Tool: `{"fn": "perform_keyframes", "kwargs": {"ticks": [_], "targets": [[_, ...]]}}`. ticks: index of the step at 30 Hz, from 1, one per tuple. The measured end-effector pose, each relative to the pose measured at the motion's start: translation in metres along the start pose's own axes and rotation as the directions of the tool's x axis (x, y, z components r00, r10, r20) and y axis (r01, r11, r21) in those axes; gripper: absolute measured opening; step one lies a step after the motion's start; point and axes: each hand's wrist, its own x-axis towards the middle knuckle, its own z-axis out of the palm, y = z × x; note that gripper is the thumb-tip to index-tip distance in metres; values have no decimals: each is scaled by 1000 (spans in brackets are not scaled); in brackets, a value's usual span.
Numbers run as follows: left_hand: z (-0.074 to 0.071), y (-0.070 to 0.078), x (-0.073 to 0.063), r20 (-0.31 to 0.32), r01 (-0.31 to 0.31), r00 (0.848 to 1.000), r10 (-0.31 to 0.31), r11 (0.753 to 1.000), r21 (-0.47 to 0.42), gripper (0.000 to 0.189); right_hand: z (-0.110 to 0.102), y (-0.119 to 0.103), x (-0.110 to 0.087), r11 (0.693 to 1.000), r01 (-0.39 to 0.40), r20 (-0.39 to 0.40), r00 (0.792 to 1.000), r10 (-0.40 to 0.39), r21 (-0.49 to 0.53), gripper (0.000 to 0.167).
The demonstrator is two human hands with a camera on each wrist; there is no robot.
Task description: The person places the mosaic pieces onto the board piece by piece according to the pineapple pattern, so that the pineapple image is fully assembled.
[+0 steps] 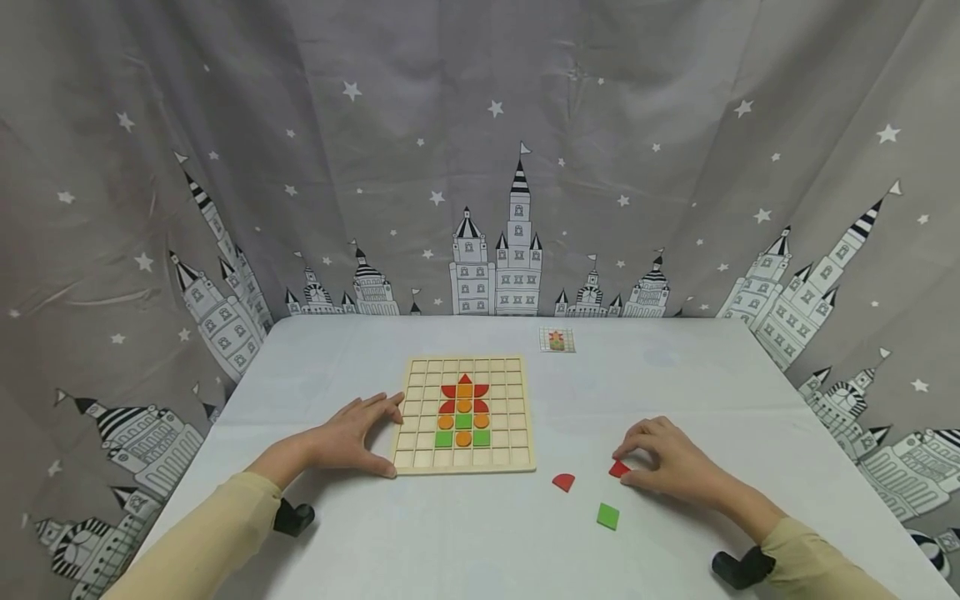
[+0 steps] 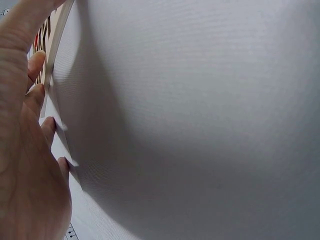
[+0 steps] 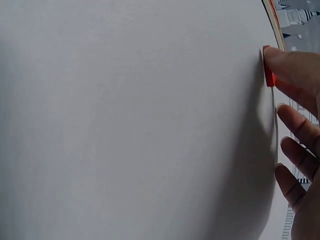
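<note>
A square wooden grid board (image 1: pixel 528 417) lies on the table, with red, orange and green tiles set in its middle columns. My left hand (image 1: pixel 348 437) rests at its left side, fingers spread; the thumb meets the near corner and the fingertips touch the edge. Over to the right, my right hand (image 1: pixel 671 462) pinches a red tile (image 1: pixel 618 469) between thumb and fingers, low over the table; its full shape is hidden. The right wrist view shows the same red tile (image 3: pixel 269 67) on its edge under the thumb. Left of that hand lies a red quarter-circle tile (image 1: pixel 563 482).
A green square tile (image 1: pixel 608 517) lies nearer the front, below the right hand. Behind the board is a small pattern card (image 1: pixel 557 340) with a similar coloured figure. A grey curtain (image 1: pixel 600 125) printed with castles and stars hangs round the white table (image 1: pixel 322 358).
</note>
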Motion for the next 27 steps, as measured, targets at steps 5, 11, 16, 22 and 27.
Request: {"fn": "perform_keyframes", "kwargs": {"ticks": [5,11,16,22,27], "targets": [[-1,1,0,-6,-16,1000,16,1000,3,71,5,-1,4,1000,-1,-27,1000,1,-4,24],[-2,1,1,-8,-27,1000,27,1000,2,71,10,-4,6,1000,15,-43,999,-15,4,27],[-2,1,1,-7,-26,1000,26,1000,7,71,13,-7,7,1000,-22,-50,998,22,-2,26],[-1,0,1,-4,-19,1000,19,1000,9,73,16,-10,9,1000,-23,-79,997,22,-15,25],[-2,0,0,-7,-23,1000,23,1000,6,74,18,-11,9,1000,-17,-94,995,14,-24,25]]}}
